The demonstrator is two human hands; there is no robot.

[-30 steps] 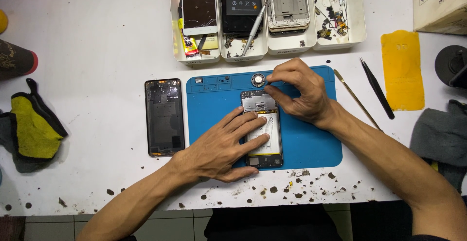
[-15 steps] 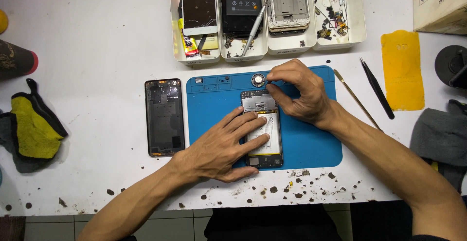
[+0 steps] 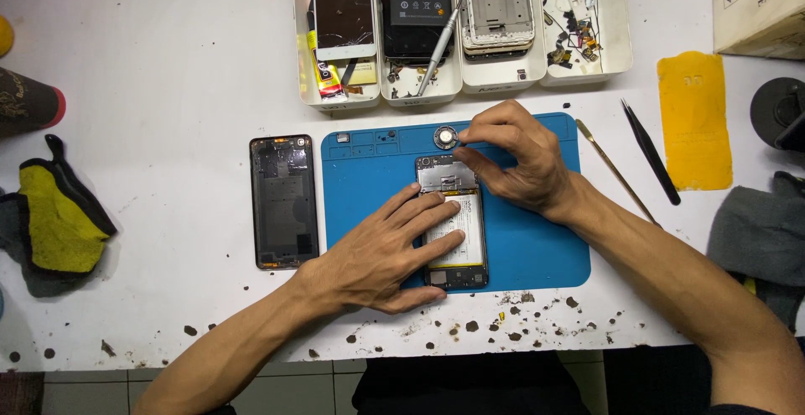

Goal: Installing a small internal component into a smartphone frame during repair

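Head view, centre of frame: opened phone (image 3: 453,222) flat on blue mat (image 3: 520,239), pinned under spread fingers of left hand (image 3: 381,256). Right hand (image 3: 511,159) at phone's top edge, fingertips pinched narrow; anything held not discernible. Left of mat: black back cover (image 3: 283,201); upper frame: white parts trays (image 3: 470,80).

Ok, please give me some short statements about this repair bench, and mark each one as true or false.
1. The left hand lies flat on the opened phone. True.
2. The phone lies on a yellow mat. False: the mat is blue.
3. The black back cover lies left of the mat. True.
4. The right hand holds the black tweezers. False: the tweezers lie on the table, right of the mat.
5. A screwdriver leans in a white tray. True.
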